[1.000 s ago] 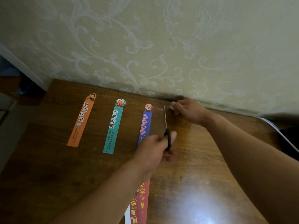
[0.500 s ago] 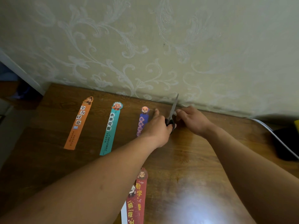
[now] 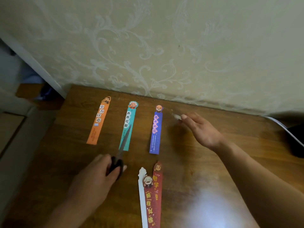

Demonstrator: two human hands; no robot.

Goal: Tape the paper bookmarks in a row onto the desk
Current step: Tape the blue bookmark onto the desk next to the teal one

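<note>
Three bookmarks lie in a row on the wooden desk (image 3: 205,170): an orange bookmark (image 3: 98,122), a teal bookmark (image 3: 127,127) and a blue bookmark (image 3: 156,132). Nearer me lies a small stack with a red bookmark (image 3: 152,199) on top and a white one under it. My left hand (image 3: 97,176) grips black scissors (image 3: 120,152) whose blades point up over the teal bookmark's lower end. My right hand (image 3: 199,129) hovers right of the blue bookmark and pinches a small piece of clear tape (image 3: 176,116) at its fingertips.
A patterned wall (image 3: 164,46) stands directly behind the desk. At the right edge run a white cable (image 3: 284,127) and a dark object (image 3: 296,142). The desk's left edge drops off to the floor (image 3: 18,129).
My left hand pulled the scissors back from the wall toward me and to the left. My right hand lifted away from the wall with the cut piece of tape.
</note>
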